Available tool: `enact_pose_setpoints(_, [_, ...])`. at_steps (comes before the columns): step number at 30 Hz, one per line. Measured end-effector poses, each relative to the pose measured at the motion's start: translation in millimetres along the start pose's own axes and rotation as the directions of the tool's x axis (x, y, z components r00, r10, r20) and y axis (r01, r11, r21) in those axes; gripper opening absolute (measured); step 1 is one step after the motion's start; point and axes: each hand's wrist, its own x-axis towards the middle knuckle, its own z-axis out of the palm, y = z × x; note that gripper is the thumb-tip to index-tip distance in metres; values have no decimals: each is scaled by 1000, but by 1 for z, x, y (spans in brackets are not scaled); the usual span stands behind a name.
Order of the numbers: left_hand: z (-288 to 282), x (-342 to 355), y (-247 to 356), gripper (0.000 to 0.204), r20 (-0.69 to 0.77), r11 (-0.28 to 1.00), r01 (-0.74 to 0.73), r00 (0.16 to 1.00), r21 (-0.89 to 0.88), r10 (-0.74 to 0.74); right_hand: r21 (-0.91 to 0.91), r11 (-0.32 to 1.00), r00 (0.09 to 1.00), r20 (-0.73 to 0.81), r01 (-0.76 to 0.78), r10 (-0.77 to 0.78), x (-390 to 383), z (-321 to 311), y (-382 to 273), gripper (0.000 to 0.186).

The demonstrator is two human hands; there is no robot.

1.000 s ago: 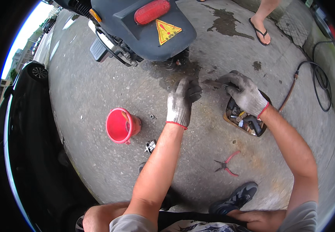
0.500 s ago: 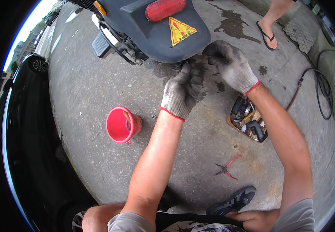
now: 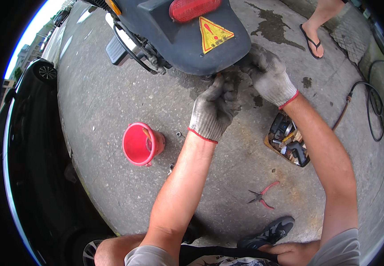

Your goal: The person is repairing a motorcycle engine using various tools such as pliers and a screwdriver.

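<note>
Both of my hands wear dirty grey knit gloves with red cuffs. My left hand (image 3: pixel 214 106) is curled just below the rear edge of a dark scooter fender (image 3: pixel 187 53), fingertips near the shadowed underside. My right hand (image 3: pixel 269 75) is bent at the fender's lower right corner, fingers tucked in against or beside it. I cannot make out what either hand grips. The fender carries a red reflector (image 3: pixel 194 9) and a yellow triangular sticker (image 3: pixel 214 37).
Below my hands are a pink bucket (image 3: pixel 156 146), a tool box (image 3: pixel 289 139), and red-handled pliers (image 3: pixel 263 195). A hose (image 3: pixel 369 88) lies coiled right. Another person's sandalled foot (image 3: pixel 314 44) stands at upper right. A black car (image 3: pixel 36 168) fills the left.
My right hand has moved up from above the tool box to the fender's edge. My left fingers have also risen toward its underside. The fender appears further right in the picture.
</note>
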Motion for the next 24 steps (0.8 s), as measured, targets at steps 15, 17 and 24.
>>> enact_pose_setpoints(15, [-3, 0, 3, 19, 27, 1000, 18, 999, 22, -19, -490, 852, 981, 144, 187, -133, 4, -4, -2, 50])
enact_pose_setpoints(17, [-2, -1, 4, 19, 82, 999, 45, 996, 11, -46, -466, 852, 968, 49, 240, -246, -1, -1, -8, 50])
enact_pose_setpoints(24, [-3, -1, 3, 18, 77, 998, 23, 997, 54, -27, -572, 748, 941, 207, 338, -267, 2, 0, -21, 49])
